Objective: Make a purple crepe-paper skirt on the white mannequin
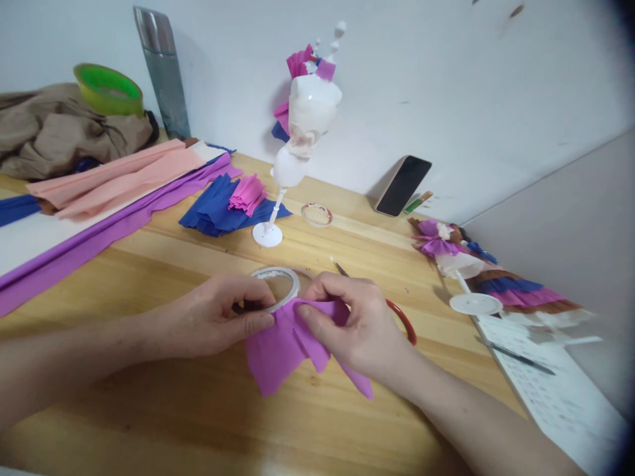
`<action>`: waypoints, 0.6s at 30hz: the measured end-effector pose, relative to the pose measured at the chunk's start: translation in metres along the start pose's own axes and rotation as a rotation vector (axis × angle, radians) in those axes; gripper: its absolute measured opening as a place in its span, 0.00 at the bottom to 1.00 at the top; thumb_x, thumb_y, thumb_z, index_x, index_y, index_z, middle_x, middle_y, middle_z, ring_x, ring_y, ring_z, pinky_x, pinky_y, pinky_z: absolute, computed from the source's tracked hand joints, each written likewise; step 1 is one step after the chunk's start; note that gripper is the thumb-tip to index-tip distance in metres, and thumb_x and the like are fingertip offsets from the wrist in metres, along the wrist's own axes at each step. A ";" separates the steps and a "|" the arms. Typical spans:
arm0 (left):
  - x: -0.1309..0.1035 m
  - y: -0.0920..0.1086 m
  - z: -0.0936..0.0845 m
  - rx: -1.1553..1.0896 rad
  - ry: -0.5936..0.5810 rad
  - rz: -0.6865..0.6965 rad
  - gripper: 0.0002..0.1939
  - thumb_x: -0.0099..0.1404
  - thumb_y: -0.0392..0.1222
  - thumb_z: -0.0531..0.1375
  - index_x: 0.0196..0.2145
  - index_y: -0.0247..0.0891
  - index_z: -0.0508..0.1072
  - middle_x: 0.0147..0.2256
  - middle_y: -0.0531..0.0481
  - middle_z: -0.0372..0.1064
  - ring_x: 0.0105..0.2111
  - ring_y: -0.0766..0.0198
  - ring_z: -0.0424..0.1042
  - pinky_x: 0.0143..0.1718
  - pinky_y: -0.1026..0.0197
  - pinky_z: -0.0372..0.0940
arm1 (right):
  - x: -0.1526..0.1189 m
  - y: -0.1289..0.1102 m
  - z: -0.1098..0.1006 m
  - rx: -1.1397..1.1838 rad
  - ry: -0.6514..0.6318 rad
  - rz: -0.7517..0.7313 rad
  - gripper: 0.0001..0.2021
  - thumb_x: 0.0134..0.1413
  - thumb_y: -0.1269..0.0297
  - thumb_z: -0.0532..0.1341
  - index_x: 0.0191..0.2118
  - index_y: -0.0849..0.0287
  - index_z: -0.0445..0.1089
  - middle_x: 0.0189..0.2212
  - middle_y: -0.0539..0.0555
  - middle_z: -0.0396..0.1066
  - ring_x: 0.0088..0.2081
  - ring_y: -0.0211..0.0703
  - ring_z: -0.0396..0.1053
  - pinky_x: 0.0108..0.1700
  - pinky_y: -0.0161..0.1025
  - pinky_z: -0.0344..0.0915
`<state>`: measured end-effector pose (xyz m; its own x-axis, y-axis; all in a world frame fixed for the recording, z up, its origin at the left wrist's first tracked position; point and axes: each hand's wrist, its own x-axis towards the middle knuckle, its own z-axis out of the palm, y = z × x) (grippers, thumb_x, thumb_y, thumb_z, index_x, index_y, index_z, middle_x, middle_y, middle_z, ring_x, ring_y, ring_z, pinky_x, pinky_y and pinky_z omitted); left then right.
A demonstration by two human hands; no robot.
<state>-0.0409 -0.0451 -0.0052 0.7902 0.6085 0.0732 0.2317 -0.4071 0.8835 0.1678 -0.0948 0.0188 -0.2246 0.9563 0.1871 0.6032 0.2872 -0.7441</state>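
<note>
Purple crepe paper (280,354), gathered in pleats along its top edge, hangs between my two hands above the table. My left hand (225,307) pinches its upper left corner between thumb and fingers. Beside those fingers is a white roll of tape (296,285), close behind the paper's edge; whether the hand also grips the roll I cannot tell. My right hand (360,324) pinches the pleats at the upper right. Behind the right hand, scissors with a red handle (404,320) lie partly hidden, their tip showing above the knuckles.
A white dress-form stand (268,235) rises at the back, by folded blue crepe paper (211,208) and a pink piece (248,194). Crepe sheets (133,175) lie left, near a bottle (166,79) and green bowl (109,89). A phone (404,185) leans on the wall; a paper-dressed figure (476,303) lies right.
</note>
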 end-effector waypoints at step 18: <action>-0.001 -0.004 0.001 0.026 -0.017 0.018 0.16 0.69 0.46 0.53 0.29 0.34 0.70 0.26 0.53 0.65 0.27 0.67 0.63 0.26 0.66 0.57 | 0.000 0.004 0.004 0.094 -0.031 0.056 0.07 0.48 0.71 0.60 0.21 0.60 0.68 0.19 0.47 0.67 0.21 0.32 0.61 0.23 0.30 0.57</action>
<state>-0.0422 -0.0449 -0.0088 0.8040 0.5891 0.0807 0.2317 -0.4353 0.8700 0.1672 -0.0938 0.0133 -0.2166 0.9683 0.1245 0.5414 0.2253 -0.8100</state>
